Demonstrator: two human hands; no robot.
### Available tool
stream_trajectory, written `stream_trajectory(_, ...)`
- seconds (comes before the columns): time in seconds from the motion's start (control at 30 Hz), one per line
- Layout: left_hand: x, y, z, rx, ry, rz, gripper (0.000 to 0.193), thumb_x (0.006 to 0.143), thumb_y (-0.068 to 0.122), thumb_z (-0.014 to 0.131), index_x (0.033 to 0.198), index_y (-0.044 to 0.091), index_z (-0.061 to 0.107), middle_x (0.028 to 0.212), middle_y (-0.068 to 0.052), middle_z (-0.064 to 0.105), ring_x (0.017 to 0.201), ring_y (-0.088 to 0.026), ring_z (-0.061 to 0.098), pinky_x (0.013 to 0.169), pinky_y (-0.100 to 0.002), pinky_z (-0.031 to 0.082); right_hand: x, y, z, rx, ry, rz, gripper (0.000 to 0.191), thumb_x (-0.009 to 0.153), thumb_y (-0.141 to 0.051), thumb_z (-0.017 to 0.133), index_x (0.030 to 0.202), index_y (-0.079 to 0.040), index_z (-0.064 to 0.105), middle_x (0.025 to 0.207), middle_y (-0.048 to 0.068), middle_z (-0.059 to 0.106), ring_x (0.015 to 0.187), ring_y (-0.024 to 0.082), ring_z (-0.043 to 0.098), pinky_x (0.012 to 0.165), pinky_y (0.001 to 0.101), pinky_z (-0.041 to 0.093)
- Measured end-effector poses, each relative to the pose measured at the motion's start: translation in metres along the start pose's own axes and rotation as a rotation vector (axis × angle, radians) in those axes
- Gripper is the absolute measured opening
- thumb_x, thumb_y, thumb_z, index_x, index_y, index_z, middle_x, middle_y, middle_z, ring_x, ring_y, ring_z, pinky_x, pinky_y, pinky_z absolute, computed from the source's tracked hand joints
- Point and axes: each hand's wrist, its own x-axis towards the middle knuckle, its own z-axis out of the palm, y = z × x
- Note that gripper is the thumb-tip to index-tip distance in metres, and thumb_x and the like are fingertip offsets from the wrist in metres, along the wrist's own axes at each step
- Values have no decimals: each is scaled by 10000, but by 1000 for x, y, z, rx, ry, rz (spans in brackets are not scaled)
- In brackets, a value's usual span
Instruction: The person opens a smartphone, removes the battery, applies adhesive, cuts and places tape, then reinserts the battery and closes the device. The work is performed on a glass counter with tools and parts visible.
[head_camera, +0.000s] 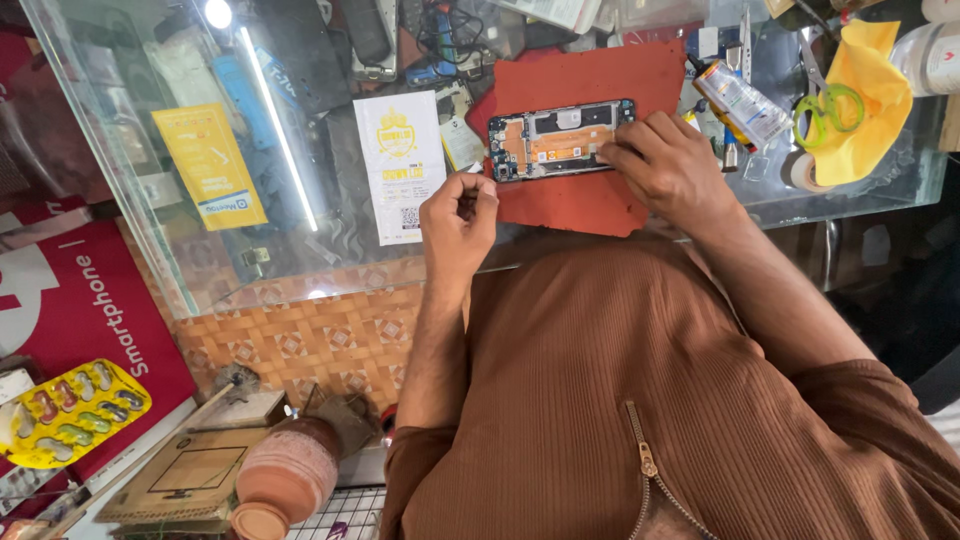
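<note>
One opened phone, two hands: right hand touching, left hand beside.

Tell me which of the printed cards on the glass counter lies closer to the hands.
The white card, right beside the left hand and near the opened phone. The yellow card lies farther out along the glass, away from both hands.

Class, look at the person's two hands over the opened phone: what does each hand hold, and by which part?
The right hand presses down on the opened phone at its right end. The left hand pinches something small at its fingertips; what it is cannot be told.
</note>
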Motion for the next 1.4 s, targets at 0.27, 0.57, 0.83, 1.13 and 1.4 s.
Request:
stream_trajectory(0.27, 6, 0, 2, 33, -16, 3, 97, 966, 71, 680, 911, -8, 680, 708, 17, 643, 606, -17, 528, 555, -202, 422, 11, -1, -10, 37, -135, 52, 134, 894, -164, 799, 1016, -114, 774, 980, -14, 656, 927, 213, 618, 711, 357, 524)
stream_trajectory(0.57, 9, -5, 5, 33, -19, -9, 94, 960, 66, 679, 907, -12, 679, 693, 7, 636, 591, -24, 515, 534, -214, 403, 12, -5, -20, -67, -322, -9, 330, 767, -173, 696, 1067, -60, 773, 1045, 15, 651, 970, 230, 617, 779, 377, 556)
stream_trajectory(0.83, 14, -9, 13, 95, 13, 35, 105, 961, 82, 682, 904, -6, 671, 699, -36, 670, 576, -65, 575, 546, -241, 462, 5, 10, -15, 141, -220, -54, 385, 731, -146, 697, 1097, -64, 783, 1022, 39, 649, 947, 276, 591, 846, 402, 541)
stream_trajectory(1.13, 15, -9, 13, 191, 26, 39, 100, 942, 104, 698, 906, 11, 685, 716, -57, 701, 568, -109, 627, 555, -265, 497, 4, -1, -14, 179, -178, 72, 131, 822, -141, 730, 940, -139, 788, 972, 0, 677, 929, 278, 604, 803, 423, 545)
stream_trajectory(1.4, 17, -7, 15, 227, 33, 67, 99, 939, 107, 692, 889, 23, 677, 726, -67, 705, 579, -134, 658, 565, -282, 512, 12, 6, 0, 264, -121, 323, 131, 949, -163, 750, 1041, -71, 766, 927, 76, 638, 760, 306, 657, 654, 424, 519)
